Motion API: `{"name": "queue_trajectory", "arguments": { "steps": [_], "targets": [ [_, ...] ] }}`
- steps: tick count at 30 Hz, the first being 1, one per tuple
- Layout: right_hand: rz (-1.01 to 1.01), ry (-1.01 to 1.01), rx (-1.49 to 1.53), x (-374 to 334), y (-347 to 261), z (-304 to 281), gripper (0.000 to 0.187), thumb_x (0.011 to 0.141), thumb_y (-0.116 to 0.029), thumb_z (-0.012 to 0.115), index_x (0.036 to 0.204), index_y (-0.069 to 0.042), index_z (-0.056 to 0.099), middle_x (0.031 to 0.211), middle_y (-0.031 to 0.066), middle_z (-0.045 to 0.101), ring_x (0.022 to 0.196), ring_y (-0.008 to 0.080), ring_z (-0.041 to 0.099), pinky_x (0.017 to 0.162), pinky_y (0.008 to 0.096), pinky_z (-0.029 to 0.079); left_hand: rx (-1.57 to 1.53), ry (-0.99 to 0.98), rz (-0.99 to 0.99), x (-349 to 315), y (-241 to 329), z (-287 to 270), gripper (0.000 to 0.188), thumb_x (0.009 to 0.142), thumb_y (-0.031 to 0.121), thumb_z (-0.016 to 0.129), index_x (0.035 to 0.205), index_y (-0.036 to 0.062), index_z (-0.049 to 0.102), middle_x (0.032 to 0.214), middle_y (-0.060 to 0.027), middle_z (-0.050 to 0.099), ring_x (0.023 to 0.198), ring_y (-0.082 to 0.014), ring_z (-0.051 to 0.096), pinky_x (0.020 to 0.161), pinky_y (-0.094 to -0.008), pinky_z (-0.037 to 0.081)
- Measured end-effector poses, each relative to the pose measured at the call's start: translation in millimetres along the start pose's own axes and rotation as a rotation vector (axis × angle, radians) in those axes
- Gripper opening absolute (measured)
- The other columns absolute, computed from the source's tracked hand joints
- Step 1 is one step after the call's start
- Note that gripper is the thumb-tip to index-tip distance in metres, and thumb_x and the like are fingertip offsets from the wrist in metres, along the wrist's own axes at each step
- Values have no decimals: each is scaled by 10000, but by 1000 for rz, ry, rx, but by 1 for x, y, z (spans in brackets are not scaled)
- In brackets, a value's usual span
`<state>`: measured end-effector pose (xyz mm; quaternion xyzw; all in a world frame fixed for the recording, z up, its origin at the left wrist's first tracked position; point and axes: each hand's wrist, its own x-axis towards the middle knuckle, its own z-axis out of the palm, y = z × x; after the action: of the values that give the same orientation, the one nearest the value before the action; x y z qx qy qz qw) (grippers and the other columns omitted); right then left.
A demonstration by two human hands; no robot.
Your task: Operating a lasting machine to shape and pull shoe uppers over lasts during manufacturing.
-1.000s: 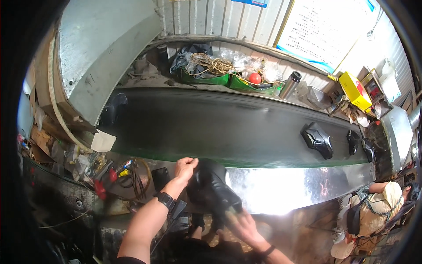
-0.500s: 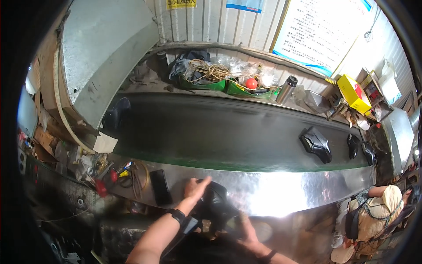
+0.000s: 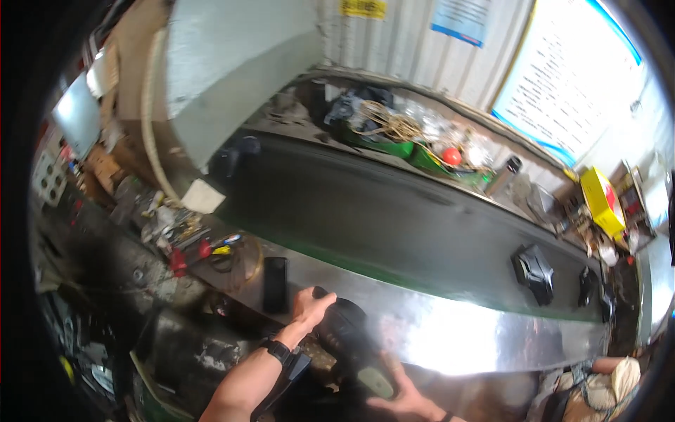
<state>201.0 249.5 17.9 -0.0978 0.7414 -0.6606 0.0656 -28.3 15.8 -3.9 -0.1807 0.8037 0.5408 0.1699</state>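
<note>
A dark, shoe-shaped black piece [image 3: 344,329] slants between my two hands in front of the metal ledge. My left hand [image 3: 309,309] is closed around its upper end, thumb pointing right. At the lower end, my right hand [image 3: 406,395] grips its side, with the thumb and fingers around a pale greenish oval patch [image 3: 375,382]. Blur hides the piece's finer details. To the left of my left hand, a black phone [image 3: 275,285] lies on the ledge.
Beyond the metal ledge [image 3: 450,334] runs a dark conveyor belt [image 3: 365,214] with several glossy black pieces, one [image 3: 534,274] at the right. Tools and scissors [image 3: 223,254] lie at left. Green bins [image 3: 390,146] and a flask [image 3: 505,176] line the far side. Another person [image 3: 598,394] is at lower right.
The whole view has turned, moving the surroundings rightward and tilting them. Between my hands the black piece has swung slightly, and its pale oval patch now shows more plainly beside my right hand.
</note>
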Motion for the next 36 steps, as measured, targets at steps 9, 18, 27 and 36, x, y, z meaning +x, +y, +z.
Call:
{"name": "queue_trajectory", "arguments": {
  "steps": [9, 18, 27, 36],
  "targets": [
    [737, -217, 267, 133, -104, 78, 774, 966, -351, 702, 1562, -19, 335, 1472, 185, 504, 1364, 256, 454, 1117, 350, 377, -43, 441, 386, -106, -11, -156, 432, 795, 380, 785, 957, -5, 675, 818, -129, 685, 777, -209, 636, 731, -361, 495],
    [180, -488, 292, 99, -166, 328, 475, 1011, -99, 631, 1426, 85, 490, 1252, 96, 664, 1094, 108, 583, 976, 248, 451, -326, 976, 340, -300, -107, -372, 312, 940, 334, 674, 959, 23, 692, 882, -57, 707, 825, -139, 614, 771, -319, 477],
    [398, -663, 457, 60, -241, 509, 145, 1000, -146, 658, 969, -6, 679, 881, 37, 714, 710, 68, 610, 627, 248, 507, -1237, 893, 419, -443, -209, -433, 544, 1065, 466, 402, 1288, 19, 619, 1200, -105, 700, 1071, -235, 671, 973, -390, 519],
    [598, -591, 536, 50, -253, 597, 286, 995, -100, 629, 1261, 5, 638, 1040, 93, 729, 836, 152, 698, 722, 304, 601, -1547, 994, 389, -443, -242, -448, 372, 1039, 358, 499, 1176, 58, 671, 1093, -71, 728, 927, -217, 690, 853, -357, 544]
  ]
}}
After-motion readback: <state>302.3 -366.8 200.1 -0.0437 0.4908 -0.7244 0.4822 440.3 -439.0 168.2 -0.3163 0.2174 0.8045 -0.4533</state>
